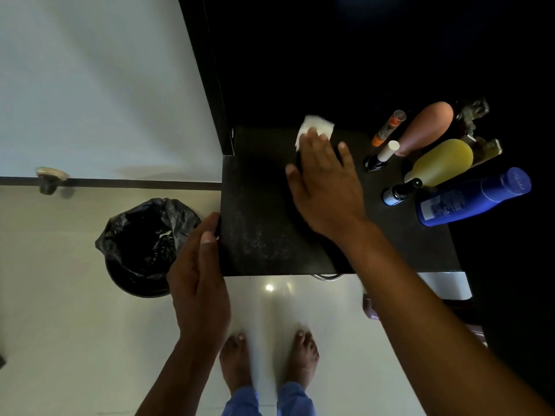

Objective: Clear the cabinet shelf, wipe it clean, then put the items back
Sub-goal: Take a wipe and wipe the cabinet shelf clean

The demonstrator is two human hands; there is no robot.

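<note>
Pressing white cloth [315, 127] flat under straight fingers, right hand [324, 187] lies on dark speckled shelf [258, 235] — cloth crumpled, at fingertips. Left hand [199, 274] rests relaxed against shelf's left edge, holding nothing. Right of right hand: six bottles — blue [474, 198], yellow [443, 162], brown [428, 127], orange-capped tube [389, 127], two small dark ones. Black-lined round bin [144, 244] beside left hand on glossy pale floor [75, 340].

Bare forearms, no sleeves in sight, no watch or rings on the hands [322, 187]. Blue trouser legs [267, 400] down below, hems loose at the ankles. Bare feet [301, 355], no shoes.
</note>
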